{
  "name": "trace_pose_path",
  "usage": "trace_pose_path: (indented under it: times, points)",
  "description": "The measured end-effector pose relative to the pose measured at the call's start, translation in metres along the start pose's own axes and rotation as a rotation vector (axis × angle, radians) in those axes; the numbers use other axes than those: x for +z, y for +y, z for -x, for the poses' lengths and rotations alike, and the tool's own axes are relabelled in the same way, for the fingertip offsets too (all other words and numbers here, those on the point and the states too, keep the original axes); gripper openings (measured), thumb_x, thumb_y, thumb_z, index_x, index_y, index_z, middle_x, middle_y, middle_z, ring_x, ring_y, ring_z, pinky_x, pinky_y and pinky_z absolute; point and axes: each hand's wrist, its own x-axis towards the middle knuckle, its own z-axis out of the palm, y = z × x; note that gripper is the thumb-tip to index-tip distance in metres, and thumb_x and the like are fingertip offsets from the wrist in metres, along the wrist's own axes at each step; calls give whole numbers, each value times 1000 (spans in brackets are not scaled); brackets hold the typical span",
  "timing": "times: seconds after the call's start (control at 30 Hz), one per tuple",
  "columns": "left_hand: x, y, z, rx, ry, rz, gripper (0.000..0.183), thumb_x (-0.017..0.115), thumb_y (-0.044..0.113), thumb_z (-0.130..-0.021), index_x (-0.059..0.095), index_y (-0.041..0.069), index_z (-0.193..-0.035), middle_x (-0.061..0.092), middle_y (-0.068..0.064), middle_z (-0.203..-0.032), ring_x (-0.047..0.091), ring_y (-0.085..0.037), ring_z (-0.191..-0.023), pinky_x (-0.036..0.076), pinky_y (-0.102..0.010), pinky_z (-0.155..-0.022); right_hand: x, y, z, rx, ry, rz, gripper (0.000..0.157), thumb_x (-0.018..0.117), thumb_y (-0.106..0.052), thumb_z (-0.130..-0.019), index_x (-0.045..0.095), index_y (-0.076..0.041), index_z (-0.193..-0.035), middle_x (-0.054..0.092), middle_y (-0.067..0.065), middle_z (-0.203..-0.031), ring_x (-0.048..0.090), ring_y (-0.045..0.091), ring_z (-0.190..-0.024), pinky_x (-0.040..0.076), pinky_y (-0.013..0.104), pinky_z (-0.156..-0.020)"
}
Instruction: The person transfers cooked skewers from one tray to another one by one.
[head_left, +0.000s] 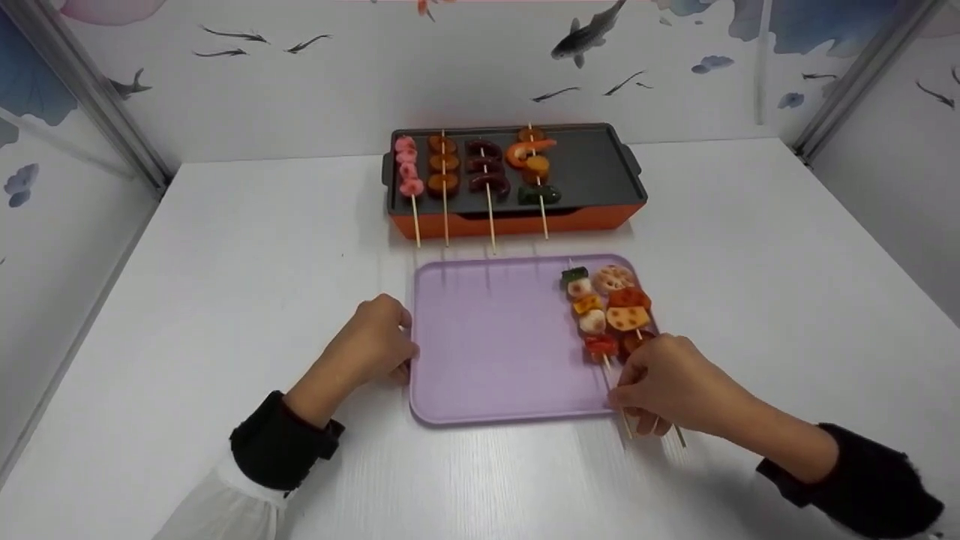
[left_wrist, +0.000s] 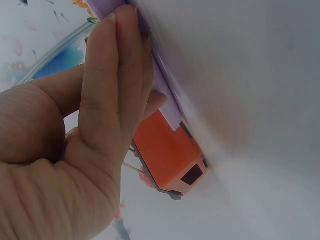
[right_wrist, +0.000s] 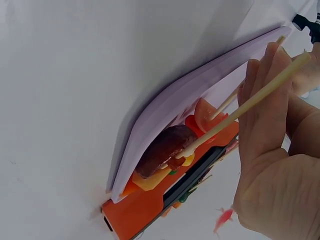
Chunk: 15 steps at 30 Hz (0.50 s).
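Note:
A lilac tray [head_left: 495, 337] lies on the white table with two skewers along its right side. My left hand [head_left: 379, 341] grips the tray's left rim; in the left wrist view its long fingers [left_wrist: 102, 80] run up along the tray's edge. Near the tray's lower right corner, my right hand [head_left: 675, 386] pinches the stick of the mixed vegetable skewer [head_left: 592, 321], whose pieces rest on the tray. Beside it lies the lotus-root skewer [head_left: 628, 318], its stick [right_wrist: 250, 102] crossing in front of the right fingers in the right wrist view.
Behind the tray stands an orange grill [head_left: 517, 225] with a dark plate. On it lie a pink skewer [head_left: 407, 166], a skewer of brown round slices [head_left: 444, 163], a dark sausage skewer [head_left: 487, 166] and a shrimp skewer [head_left: 534, 161]. Patterned panels enclose the table's back and sides.

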Motion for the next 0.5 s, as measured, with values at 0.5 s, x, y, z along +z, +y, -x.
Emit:
trace_pose_path:
  times: [0.5]
  points:
    - [-1, 1, 2, 19, 2, 18, 39, 65, -8, -89, 58, -17, -126, 71, -19, -83, 72, -19, -60, 59, -27, -56, -1, -20, -24, -490, 630, 651, 20, 75, -21, -91, 69, -3, -90, 58, 4, -67, 53, 21, -53, 43, 32, -42]
